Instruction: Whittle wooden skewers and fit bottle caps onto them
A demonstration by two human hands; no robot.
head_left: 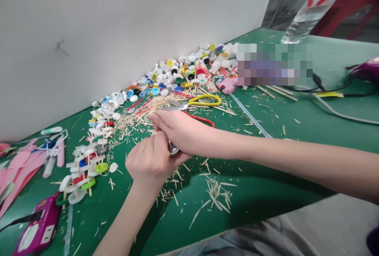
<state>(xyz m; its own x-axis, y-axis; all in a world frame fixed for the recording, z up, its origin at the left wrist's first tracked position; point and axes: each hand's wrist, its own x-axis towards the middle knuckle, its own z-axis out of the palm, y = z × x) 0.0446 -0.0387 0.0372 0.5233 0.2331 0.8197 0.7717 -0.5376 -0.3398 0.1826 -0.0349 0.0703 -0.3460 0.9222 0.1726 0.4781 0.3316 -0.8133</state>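
Note:
My left hand is closed, its fingers curled inward above the green table. My right hand presses against it from the far side, with its fingers close together and bent over. Between the two palms shows part of a small grey bottle cap; the rest is hidden by the hands. What the right fingertips grip, if anything, is out of sight. Just beyond the right hand lie scissors with one yellow and one red handle, blades open. Wood splinters are scattered around both hands.
Bottle caps heap along the white wall. Left of my hands are caps joined with sticks, a purple device and pink strips. A pink glue gun, a glue stick, cables and a water bottle stand right.

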